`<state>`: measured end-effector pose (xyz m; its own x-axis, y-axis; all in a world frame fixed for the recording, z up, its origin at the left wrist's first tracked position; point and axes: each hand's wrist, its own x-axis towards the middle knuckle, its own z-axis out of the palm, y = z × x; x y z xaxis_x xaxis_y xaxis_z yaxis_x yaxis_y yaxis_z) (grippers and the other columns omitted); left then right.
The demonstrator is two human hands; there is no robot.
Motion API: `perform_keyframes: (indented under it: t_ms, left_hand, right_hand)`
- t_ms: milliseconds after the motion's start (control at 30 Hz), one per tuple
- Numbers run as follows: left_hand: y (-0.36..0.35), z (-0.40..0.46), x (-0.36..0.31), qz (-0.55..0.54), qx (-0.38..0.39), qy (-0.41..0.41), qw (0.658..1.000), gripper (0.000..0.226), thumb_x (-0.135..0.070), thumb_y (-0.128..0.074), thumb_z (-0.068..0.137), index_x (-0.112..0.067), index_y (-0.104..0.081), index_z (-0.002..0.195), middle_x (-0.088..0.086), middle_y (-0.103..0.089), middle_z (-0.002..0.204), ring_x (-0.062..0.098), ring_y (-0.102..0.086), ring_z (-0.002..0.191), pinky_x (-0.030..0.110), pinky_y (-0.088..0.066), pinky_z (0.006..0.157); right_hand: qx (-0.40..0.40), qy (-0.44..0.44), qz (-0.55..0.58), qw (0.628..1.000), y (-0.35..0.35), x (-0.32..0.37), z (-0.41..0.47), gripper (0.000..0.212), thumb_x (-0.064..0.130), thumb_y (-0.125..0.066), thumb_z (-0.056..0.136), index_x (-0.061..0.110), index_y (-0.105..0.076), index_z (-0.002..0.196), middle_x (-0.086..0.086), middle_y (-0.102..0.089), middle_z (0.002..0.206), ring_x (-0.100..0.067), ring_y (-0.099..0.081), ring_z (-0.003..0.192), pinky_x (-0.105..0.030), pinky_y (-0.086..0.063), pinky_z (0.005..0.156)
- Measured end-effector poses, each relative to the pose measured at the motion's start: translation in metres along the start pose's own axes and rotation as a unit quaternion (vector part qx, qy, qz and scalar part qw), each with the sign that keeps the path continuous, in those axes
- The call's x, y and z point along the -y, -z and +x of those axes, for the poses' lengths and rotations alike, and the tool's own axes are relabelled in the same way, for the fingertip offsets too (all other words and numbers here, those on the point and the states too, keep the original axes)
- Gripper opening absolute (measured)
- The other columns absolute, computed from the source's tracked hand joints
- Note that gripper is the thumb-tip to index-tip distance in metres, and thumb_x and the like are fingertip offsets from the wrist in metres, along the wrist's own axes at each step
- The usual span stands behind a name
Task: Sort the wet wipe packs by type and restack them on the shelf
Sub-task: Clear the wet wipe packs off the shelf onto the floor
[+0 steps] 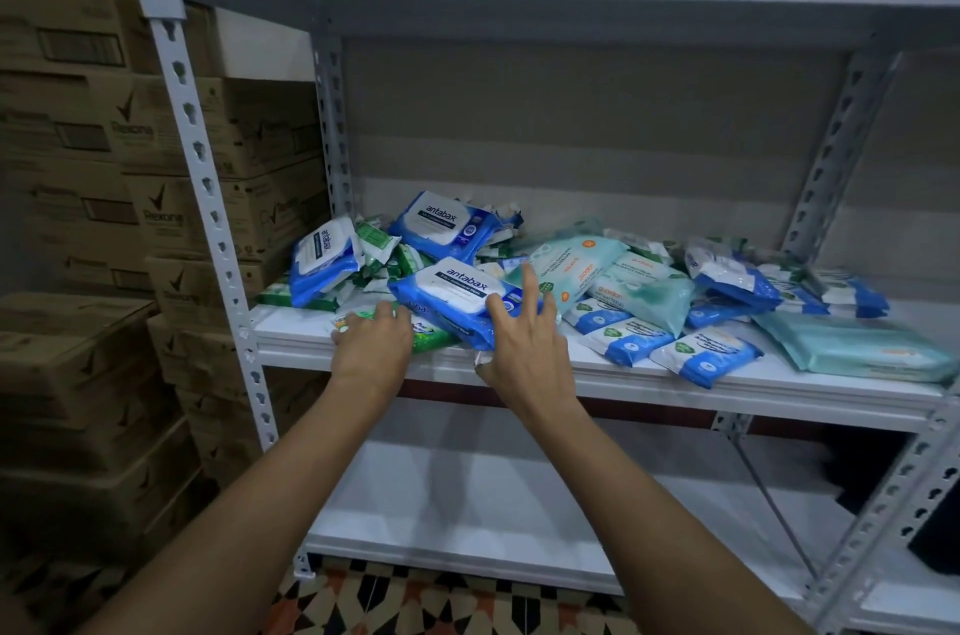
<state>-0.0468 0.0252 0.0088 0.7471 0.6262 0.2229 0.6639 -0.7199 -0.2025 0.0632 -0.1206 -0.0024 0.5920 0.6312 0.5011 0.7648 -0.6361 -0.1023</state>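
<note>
Shelf: white metal rack shelf board [623,377] at mid height, carried on perforated grey-white uprights; a second white board lies below it.
Pack pile: mixed, unsorted wet wipe packs lie across the shelf board from left of centre to the right edge, many overlapping.
Blue packs: blue-and-white plastic "antabax" wipe pack [457,294] lies at the front of the pile, tilted; a second blue-and-white antabax pack [447,224] lies behind it, and a third blue antabax pack [324,260] stands on edge at the left.
Green packs: small green-and-white wipe packs [384,252] are scattered between and under the blue ones.
Teal packs: pale teal soft wipe packs [587,265] lie right of centre; a flat teal pack [857,348] lies at the front right.
Small packs: small blue-and-white sachet-like packs [670,348] lie along the front edge.
Left hand: left hand [371,343] lies palm down at the shelf's front edge, fingers bent over a green pack [434,335] under the front blue pack.
Right hand: right hand [524,338] has its fingers spread and nearly straight, fingertips touching the front blue pack; it grips nothing.
Surroundings: brown cardboard cartons [156,198] are stacked left of the rack; patterned floor tiles [441,603] show below.
</note>
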Motion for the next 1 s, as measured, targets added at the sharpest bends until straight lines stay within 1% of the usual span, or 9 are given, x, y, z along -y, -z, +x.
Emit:
perform_keyframes:
  t_ms: [100,167,367,500,633,700,800,900,1000]
  left_hand:
    - [-0.003,-0.003,0.0,0.018,-0.046,0.008,0.999,0.054,0.003,-0.056,0.089,-0.005,-0.045,0.142,0.014,-0.052,0.131,0.04,-0.06,0.109,0.051,-0.057,0.086]
    - [-0.001,-0.008,0.001,0.034,-0.06,0.004,0.998,0.049,0.003,-0.058,0.088,-0.006,-0.052,0.135,0.012,-0.057,0.127,0.038,-0.064,0.103,0.048,-0.058,0.083]
    - [0.018,-0.029,0.004,0.071,-0.066,-0.023,0.995,0.033,-0.004,-0.055,0.093,-0.012,-0.06,0.124,0.008,-0.06,0.12,0.027,-0.069,0.097,0.037,-0.05,0.076]
    - [0.027,-0.045,0.009,0.056,-0.071,-0.026,0.996,0.029,-0.008,-0.056,0.093,-0.014,-0.063,0.12,0.008,-0.061,0.114,0.028,-0.069,0.093,0.038,-0.048,0.07]
    - [0.025,-0.061,0.007,-0.013,-0.093,-0.008,0.996,0.032,-0.007,-0.057,0.088,-0.013,-0.061,0.119,0.009,-0.06,0.106,0.031,-0.068,0.085,0.037,-0.047,0.066]
    - [0.018,-0.066,0.0,-0.062,-0.113,0.01,0.992,0.039,-0.009,-0.06,0.085,-0.013,-0.059,0.124,0.009,-0.06,0.107,0.034,-0.068,0.083,0.038,-0.045,0.063]
    - [-0.002,-0.076,-0.015,-0.14,-0.139,0.041,0.979,0.054,-0.011,-0.068,0.082,-0.013,-0.056,0.135,0.009,-0.061,0.112,0.038,-0.068,0.082,0.041,-0.05,0.064]
    - [-0.02,-0.09,-0.029,-0.216,-0.149,0.067,0.963,0.072,-0.013,-0.079,0.078,-0.014,-0.052,0.145,0.011,-0.06,0.123,0.041,-0.068,0.086,0.047,-0.055,0.07]
    - [-0.039,-0.106,-0.044,-0.289,-0.172,0.102,0.936,0.074,-0.004,-0.079,0.073,-0.015,-0.056,0.142,0.012,-0.061,0.116,0.04,-0.066,0.088,0.047,-0.053,0.07]
  right_hand:
    - [0.047,0.06,-0.036,0.996,0.005,-0.011,0.013,0.084,0.049,-0.071,0.086,0.04,-0.02,0.152,-0.009,-0.014,0.164,-0.048,-0.036,0.136,-0.049,-0.054,0.087]
    - [0.064,0.083,-0.051,0.993,0.007,-0.015,0.016,0.087,0.048,-0.069,0.09,0.045,-0.013,0.156,-0.009,-0.022,0.162,-0.044,-0.039,0.132,-0.047,-0.053,0.085]
    - [0.036,0.066,-0.032,0.997,0.004,-0.012,-0.001,0.077,0.027,-0.066,0.094,0.047,-0.022,0.154,-0.007,-0.029,0.159,-0.039,-0.04,0.128,-0.047,-0.054,0.083]
    - [0.013,0.059,-0.019,0.998,0.012,-0.01,-0.014,0.072,0.035,-0.067,0.093,0.045,-0.028,0.153,-0.007,-0.035,0.156,-0.039,-0.042,0.124,-0.049,-0.053,0.084]
    - [-0.03,0.047,0.048,0.997,0.019,-0.006,-0.027,0.068,0.04,-0.071,0.089,0.04,-0.04,0.15,-0.008,-0.044,0.15,-0.039,-0.044,0.119,-0.055,-0.054,0.085]
    - [-0.071,0.039,0.078,0.994,0.016,-0.004,-0.032,0.067,0.04,-0.074,0.086,0.037,-0.046,0.147,-0.008,-0.048,0.146,-0.039,-0.048,0.114,-0.054,-0.055,0.08]
    - [-0.14,0.022,0.111,0.984,0.002,-0.004,-0.042,0.067,0.037,-0.078,0.082,0.033,-0.051,0.144,-0.009,-0.052,0.142,-0.038,-0.051,0.109,-0.05,-0.056,0.077]
    - [-0.204,0.019,0.139,0.969,-0.01,-0.005,-0.058,0.061,0.036,-0.068,0.086,0.029,-0.053,0.145,-0.011,-0.051,0.144,-0.036,-0.053,0.104,-0.047,-0.054,0.08]
    - [-0.261,0.012,0.175,0.949,-0.017,0.002,-0.078,0.049,0.032,-0.056,0.093,0.024,-0.059,0.141,-0.014,-0.053,0.144,-0.037,-0.054,0.099,-0.047,-0.053,0.082]
